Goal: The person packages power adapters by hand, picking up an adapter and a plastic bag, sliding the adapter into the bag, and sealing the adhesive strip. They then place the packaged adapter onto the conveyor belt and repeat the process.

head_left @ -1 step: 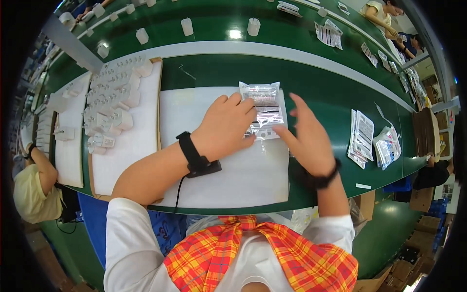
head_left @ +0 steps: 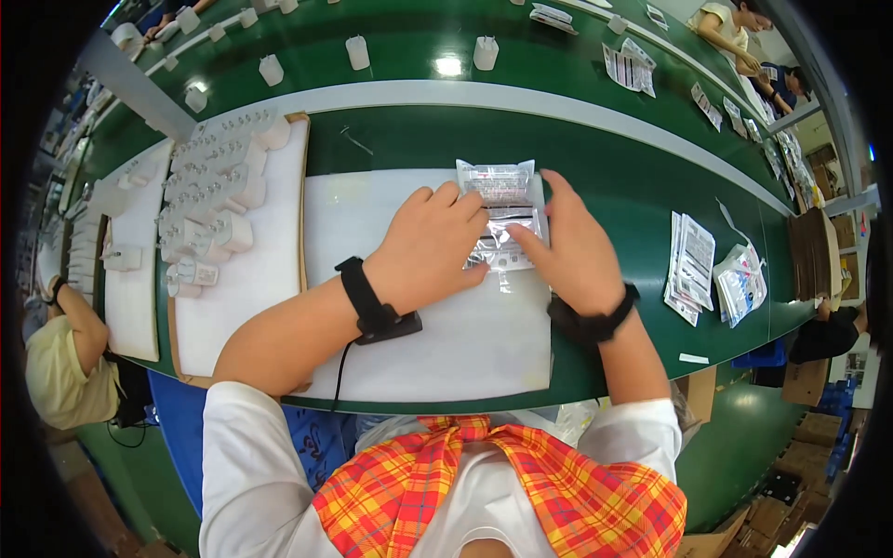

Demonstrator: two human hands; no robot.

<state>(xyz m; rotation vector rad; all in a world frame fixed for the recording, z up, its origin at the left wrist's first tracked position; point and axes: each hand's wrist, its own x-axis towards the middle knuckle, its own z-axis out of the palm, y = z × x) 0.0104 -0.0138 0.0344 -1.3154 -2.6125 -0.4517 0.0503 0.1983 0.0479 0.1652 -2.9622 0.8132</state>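
A small clear plastic bag with a printed label lies on a white mat in front of me. My left hand covers the bag's lower left part, with its fingertips curled onto the film. From the right, my right hand pinches the bag's edge with thumb and forefinger. What is inside the bag is hidden by my fingers. Both wrists wear black straps, and a cord runs from the left one.
A board at my left carries several white plug adapters. Stacks of packets lie on the green table at my right. More white adapters stand on the far green belt. Other people work at the left and far right.
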